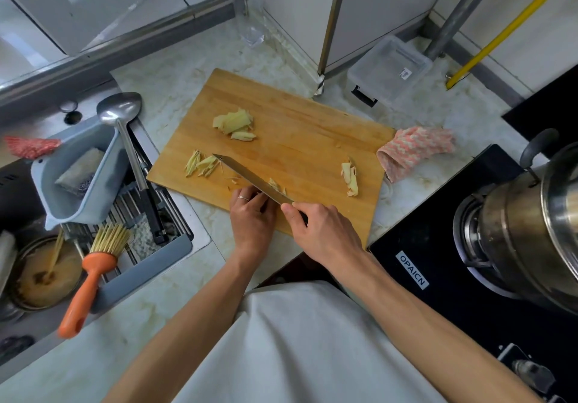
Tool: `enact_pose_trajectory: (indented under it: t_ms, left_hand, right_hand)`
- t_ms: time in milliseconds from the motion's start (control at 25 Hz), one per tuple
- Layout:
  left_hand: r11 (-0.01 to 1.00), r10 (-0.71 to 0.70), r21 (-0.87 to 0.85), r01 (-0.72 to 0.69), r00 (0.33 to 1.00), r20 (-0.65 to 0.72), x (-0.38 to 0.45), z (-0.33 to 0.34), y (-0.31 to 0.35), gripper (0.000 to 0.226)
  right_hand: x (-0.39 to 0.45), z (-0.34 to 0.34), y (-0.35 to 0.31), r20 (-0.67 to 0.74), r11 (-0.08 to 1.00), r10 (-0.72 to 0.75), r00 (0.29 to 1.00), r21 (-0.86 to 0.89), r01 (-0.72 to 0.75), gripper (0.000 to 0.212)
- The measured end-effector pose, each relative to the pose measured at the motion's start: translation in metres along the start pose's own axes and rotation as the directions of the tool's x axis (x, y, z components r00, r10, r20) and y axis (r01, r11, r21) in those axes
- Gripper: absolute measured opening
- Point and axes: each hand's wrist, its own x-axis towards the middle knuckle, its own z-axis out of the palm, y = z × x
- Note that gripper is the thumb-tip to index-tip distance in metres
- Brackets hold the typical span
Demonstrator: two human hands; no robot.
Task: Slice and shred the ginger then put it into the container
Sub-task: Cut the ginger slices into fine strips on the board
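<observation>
A wooden cutting board lies on the counter. A pile of ginger slices rests at its far middle, ginger shreds lie at its left, and ginger peel scraps sit at its right. My right hand grips the handle of a knife whose blade points left across the board's near edge. My left hand is curled against the blade's left side, fingers pressing down on a small ginger piece that is mostly hidden. A clear plastic container stands beyond the board at the back right.
A pink cloth lies just right of the board. A black stove with a steel pot is at the right. The sink at the left holds a grey basket, ladle and orange brush. A glass stands behind the board.
</observation>
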Motion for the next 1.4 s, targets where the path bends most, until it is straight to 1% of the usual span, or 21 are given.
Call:
enact_pose_trajectory:
  t_ms: [160,320,520,640,760,840,960,1120,1400]
  left_hand:
    - [0.999,0.028,0.02,-0.027,0.999,-0.016,-0.001,0.001,-0.003,0.018]
    - [0.999,0.025,0.02,-0.025,0.999,-0.024,0.0,0.002,-0.003,0.012]
    - [0.999,0.024,0.022,-0.023,0.999,-0.033,-0.001,0.003,-0.005,0.019]
    - [0.999,0.03,0.032,-0.029,0.999,-0.031,-0.001,0.004,-0.007,0.009]
    - [0.999,0.038,0.032,-0.037,0.999,-0.039,-0.002,0.004,-0.008,0.009]
    - [0.999,0.026,0.028,-0.024,0.998,-0.05,-0.002,0.006,-0.006,0.015]
    - [1.0,0.01,0.017,-0.009,0.999,-0.053,0.0,0.006,-0.004,0.019]
    - [1.0,-0.018,0.014,0.019,1.0,-0.021,-0.001,0.003,-0.004,0.011]
    - [0.999,-0.04,0.012,0.04,0.999,-0.006,-0.002,0.003,-0.003,0.012]
  right_hand:
    - [0.002,-0.006,0.0,0.015,1.0,0.005,1.0,0.018,-0.006,0.057]
    - [0.005,-0.007,-0.002,0.03,1.0,-0.01,1.0,-0.024,0.011,0.054]
    - [0.007,-0.008,0.0,0.026,0.999,-0.004,1.0,-0.032,0.005,0.054]
    - [0.006,-0.011,0.001,0.039,0.999,-0.009,0.999,-0.032,0.01,0.055]
    - [0.004,-0.015,0.0,0.051,0.999,-0.011,0.999,-0.032,0.013,0.055]
    - [0.007,-0.016,-0.002,0.06,0.999,-0.013,0.998,-0.034,0.015,0.056]
    - [0.013,-0.015,-0.003,0.073,0.999,-0.02,0.997,-0.049,0.024,0.056]
    - [0.012,-0.011,-0.003,0.055,0.996,-0.049,0.997,-0.067,0.053,0.053]
    - [0.006,-0.015,-0.002,0.052,0.997,-0.047,0.998,-0.052,0.05,0.054]
